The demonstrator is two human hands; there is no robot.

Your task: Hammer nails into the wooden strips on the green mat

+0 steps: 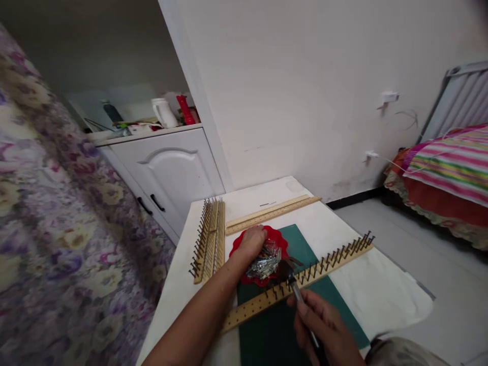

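Note:
My left hand (pixel 254 241) reaches over the far left rim of a red scalloped bowl (pixel 282 241) that holds a heap of silvery nails (pixel 266 263). Its fingertips are hidden, so I cannot tell whether they pinch anything. My right hand (pixel 324 323) is wrapped round the metal handle of a hammer (pixel 296 292), whose dark head is by the bowl's near right rim. A wooden strip (pixel 249 308) lies slantwise across a green mat (pixel 267 335). Dark nails (pixel 331 262) stand in its middle and right part; bare holes show at its left end.
More wooden strips with upright nails (pixel 209 239) lie at the table's left side. Drilled wooden strips (pixel 272 213) lie behind the bowl, with a couple of loose nails (pixel 264 205) beyond. The white table (pixel 396 295) stands by a wall, a cabinet (pixel 171 178) and a flowered curtain (pixel 76 229).

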